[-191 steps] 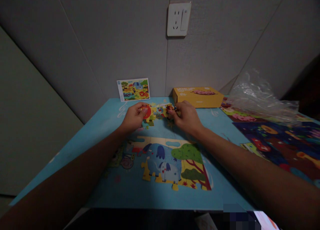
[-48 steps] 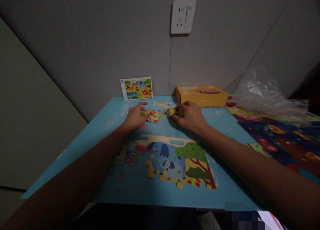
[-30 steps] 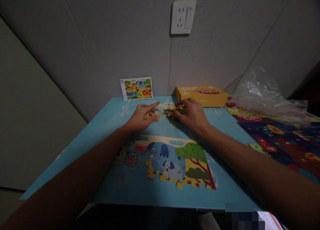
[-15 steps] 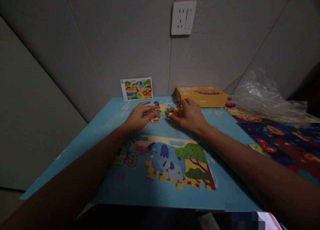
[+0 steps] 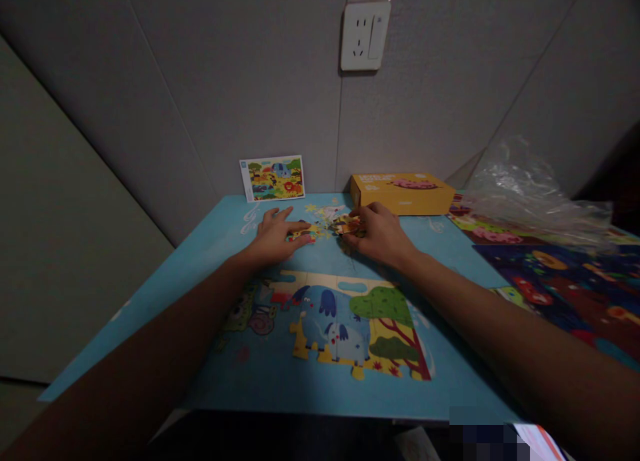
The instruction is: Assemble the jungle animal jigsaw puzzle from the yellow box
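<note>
Past the half-built jigsaw puzzle with two blue elephants, both hands work over a small group of loose puzzle pieces. My left hand has its fingers spread, with a few pieces lying between thumb and index finger; it touches them from the left. Curled fingers of my right hand close round a clump of orange and yellow pieces, partly hidden by the fingers. The puzzle section lies flat between my forearms, its left and lower edges ragged with tabs.
A picture card of an animal scene leans on the wall behind. To its right stand a yellow box and a clear plastic bag. A dark blue picture sheet covers the right side of the blue table.
My left hand has shifted slightly down and left, and pieces between the hands have spread apart. The right hand stays almost in place. The elephant section has not moved.
</note>
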### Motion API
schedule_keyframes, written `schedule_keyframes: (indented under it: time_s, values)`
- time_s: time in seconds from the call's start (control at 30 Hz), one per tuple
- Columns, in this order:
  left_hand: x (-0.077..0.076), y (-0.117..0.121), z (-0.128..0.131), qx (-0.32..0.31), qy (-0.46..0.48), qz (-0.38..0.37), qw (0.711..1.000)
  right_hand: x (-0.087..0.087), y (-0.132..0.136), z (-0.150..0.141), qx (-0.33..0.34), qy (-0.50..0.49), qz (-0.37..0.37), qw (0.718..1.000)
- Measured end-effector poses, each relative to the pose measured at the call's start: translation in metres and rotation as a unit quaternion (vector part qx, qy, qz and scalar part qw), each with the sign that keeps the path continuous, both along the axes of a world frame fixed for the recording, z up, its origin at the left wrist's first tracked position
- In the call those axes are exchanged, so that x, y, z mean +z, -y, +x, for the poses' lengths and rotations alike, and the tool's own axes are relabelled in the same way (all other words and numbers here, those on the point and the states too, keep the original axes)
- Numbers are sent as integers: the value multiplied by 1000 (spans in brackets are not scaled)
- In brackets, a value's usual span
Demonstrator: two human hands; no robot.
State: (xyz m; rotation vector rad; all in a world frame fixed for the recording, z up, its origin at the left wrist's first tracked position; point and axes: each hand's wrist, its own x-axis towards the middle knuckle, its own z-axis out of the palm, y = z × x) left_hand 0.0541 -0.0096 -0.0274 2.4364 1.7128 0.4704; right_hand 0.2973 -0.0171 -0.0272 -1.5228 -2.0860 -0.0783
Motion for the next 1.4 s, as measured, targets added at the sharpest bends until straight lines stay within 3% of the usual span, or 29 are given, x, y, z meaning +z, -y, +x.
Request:
schedule_keyframes:
  time_s: [0.27, 0.57, 0.87, 1.13, 1.27, 1.4]
  values:
    - [-2, 3, 3, -121, 35, 21, 992, 0, -1, 1, -2, 18, 1, 1000]
    - [-3, 4, 2, -127, 43, 7, 991, 2, -2, 2, 8, 0, 9, 1000]
    - [2, 7, 3, -136, 60, -17, 989, 2, -4, 4, 81, -43, 62, 994]
    - [4, 12, 6, -190, 56, -51, 979, 8, 3, -1, 181, -107, 151, 966]
    - [12, 17, 8, -187, 58, -19, 980, 10, 8, -4, 230, -101, 121, 960]
    - [16, 18, 9, -129, 68, 49, 988, 11, 9, -4, 178, -63, 65, 980]
